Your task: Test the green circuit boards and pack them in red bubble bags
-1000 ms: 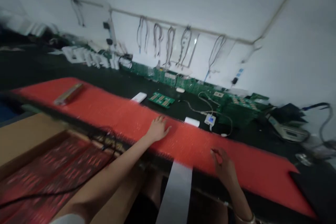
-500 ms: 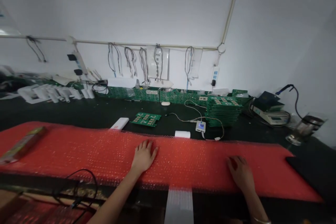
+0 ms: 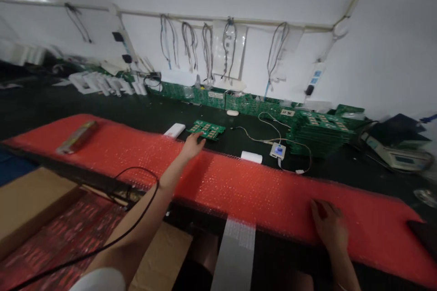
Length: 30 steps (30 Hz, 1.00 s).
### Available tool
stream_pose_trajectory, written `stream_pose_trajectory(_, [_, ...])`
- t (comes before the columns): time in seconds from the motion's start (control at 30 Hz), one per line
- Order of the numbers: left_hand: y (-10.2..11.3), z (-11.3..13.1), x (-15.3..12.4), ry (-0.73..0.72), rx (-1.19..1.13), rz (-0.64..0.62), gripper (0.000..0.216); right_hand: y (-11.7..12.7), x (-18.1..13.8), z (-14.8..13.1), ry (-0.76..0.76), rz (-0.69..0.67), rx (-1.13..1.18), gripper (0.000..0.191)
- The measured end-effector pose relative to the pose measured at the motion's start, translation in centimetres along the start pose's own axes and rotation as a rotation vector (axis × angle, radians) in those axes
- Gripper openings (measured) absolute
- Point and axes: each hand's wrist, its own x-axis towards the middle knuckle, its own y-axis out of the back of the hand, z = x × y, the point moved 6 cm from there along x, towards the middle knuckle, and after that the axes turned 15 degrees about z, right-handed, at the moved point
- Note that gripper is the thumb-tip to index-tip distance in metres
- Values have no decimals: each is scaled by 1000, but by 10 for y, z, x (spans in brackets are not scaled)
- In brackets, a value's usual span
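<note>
My left hand (image 3: 192,147) stretches over the far edge of the red bubble wrap (image 3: 225,182). Its fingers are apart and hold nothing. The fingertips overlap the near edge of a green circuit board (image 3: 212,132); whether they touch it I cannot tell. On the right part of the bubble wrap lies my right hand (image 3: 332,227), empty, with thumb and fingers apart. Just beyond the wrap, a white flat block (image 3: 175,130) sits left of the board. Another white piece (image 3: 251,157) is to its right.
Right of the board, a small white device (image 3: 277,150) with a lit display has cables attached. Behind it stands a tall stack of green circuit boards (image 3: 316,134). A scale (image 3: 392,152) is at far right. A long box (image 3: 78,137) lies on the wrap. A black cable (image 3: 136,223) crosses my left forearm.
My left hand has moved forward from the middle of the bubble wrap to the circuit board. My right hand stays on the wrap. The camera view has tilted down and turned.
</note>
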Motion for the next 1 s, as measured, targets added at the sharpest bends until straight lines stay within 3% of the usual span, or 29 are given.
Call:
stream_pose_trajectory(0.17, [-43, -3, 39, -123, 310, -98, 71, 1, -1, 5, 2, -40, -68, 82])
stream_pose_trajectory(0.37, [-80, -11, 70, -331, 499, -231, 64, 2, -7, 8, 16, -40, -82, 71])
stream_pose_trajectory(0.7, [-86, -37, 85, -570, 540, -415, 68, 10, -4, 2, 58, 2, -104, 59])
stream_pose_trajectory(0.8, [-86, -35, 90, -565, 503, -415, 67, 11, -3, -1, 26, -12, -114, 55])
stream_pose_trajectory(1.0, [-82, -23, 88, -622, 446, -409, 59, 12, 0, -3, -27, -46, -153, 65])
